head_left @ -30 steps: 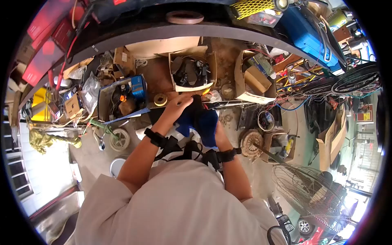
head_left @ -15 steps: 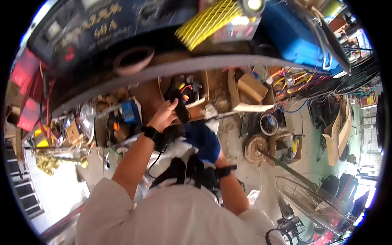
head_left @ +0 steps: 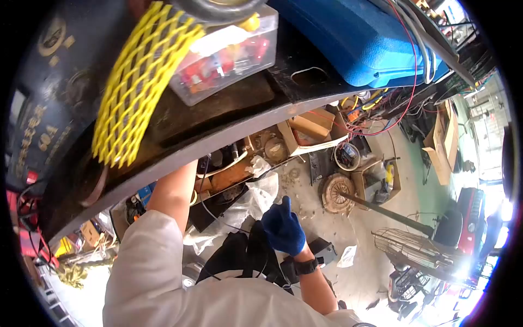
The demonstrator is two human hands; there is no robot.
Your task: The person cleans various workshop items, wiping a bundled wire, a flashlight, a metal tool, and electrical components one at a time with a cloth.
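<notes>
Glove (head_left: 292,234), blue and soft-looking, sits over the right hand (head_left: 279,224) above the lap, well clear of the worktop (head_left: 239,124)! One digit stands up and the rest look bent in, with nothing seen in the palm; just how far they close, I can't tell. And the left? The bare forearm (head_left: 173,191) runs up behind the worktop's edge, the left hand is out of sight there, so its grip is anyone's guess.

Handling now, and Glove looks like light fabric, floppy off the fingers, hard to damage, not likely slippery; the cuff by the wristband (head_left: 306,266) is the place to pinch it, though the cloth should dull fine touch. Near the bare forearm, the thin cable (head_left: 210,212) looks light and bendy, best held along its length rather than tugged at an end. Just beyond, the box (head_left: 235,164) of dark parts looks awkward, weight perhaps uneven, so two opposite walls are the safer hold. Clear plastic (head_left: 262,192) lies beside it all, crinkly, surely weightless, likely to slide and snag
</notes>
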